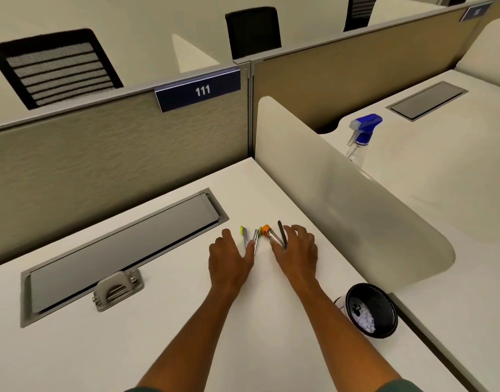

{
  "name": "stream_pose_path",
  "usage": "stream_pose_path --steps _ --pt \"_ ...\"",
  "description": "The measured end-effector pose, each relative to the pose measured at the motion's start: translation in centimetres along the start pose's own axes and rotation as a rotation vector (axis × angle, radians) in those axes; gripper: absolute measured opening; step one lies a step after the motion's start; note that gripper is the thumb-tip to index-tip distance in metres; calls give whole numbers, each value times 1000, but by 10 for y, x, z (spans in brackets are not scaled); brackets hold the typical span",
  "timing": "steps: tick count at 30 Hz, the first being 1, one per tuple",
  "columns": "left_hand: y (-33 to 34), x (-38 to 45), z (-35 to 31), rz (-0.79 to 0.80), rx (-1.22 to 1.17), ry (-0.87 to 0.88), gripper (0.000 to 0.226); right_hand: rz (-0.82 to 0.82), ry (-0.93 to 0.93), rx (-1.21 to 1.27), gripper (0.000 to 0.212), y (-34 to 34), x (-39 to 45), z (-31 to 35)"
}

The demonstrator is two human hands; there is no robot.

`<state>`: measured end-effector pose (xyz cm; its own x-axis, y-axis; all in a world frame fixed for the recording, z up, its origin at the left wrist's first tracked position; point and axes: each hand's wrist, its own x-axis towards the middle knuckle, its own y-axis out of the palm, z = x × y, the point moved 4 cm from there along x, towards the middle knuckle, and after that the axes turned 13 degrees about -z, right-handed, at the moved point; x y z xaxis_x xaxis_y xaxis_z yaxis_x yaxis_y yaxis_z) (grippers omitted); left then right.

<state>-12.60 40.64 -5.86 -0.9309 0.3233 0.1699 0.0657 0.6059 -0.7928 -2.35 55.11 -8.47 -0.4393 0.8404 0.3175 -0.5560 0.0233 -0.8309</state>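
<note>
Both my hands rest on the desk (158, 335), right of the hatch (124, 239). My left hand (230, 257) lies flat, straight fingers touching the yellow pen (244, 235) and silver pen (256, 239). My right hand (297, 254) arches over the orange marker (269, 232) and black pen (282, 232); whether it grips them I cannot tell. Farther right of the hatch lies a mesh cup (384, 304).

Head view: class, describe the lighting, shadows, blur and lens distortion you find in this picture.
Head view: light is soft and even, with only faint shadows on the desk; the pens and the hole punch look slightly smeared, the spray bottle crisper; the wide lens tilts and faintly bows the partition along its top edge; a dull sheen lies on the white divider.
</note>
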Motion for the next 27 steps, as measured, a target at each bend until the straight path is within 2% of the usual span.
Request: stream_pose_path --steps 6,13,18,27 --pt "-42 -10 1 -51 125 136 70 -47 -65 41 63 -31 -6 26" --pt "-93 -28 4 2 191 272 85 -38 -197 -26 80 -72 -28 62" --pt "-144 -44 12 -85 232 335 92 -69 -280 -27 83 -111 -50 87" --pt "-245 -74 35 -217 279 353 90 -111 -378 -50 85 -171 -93 136"
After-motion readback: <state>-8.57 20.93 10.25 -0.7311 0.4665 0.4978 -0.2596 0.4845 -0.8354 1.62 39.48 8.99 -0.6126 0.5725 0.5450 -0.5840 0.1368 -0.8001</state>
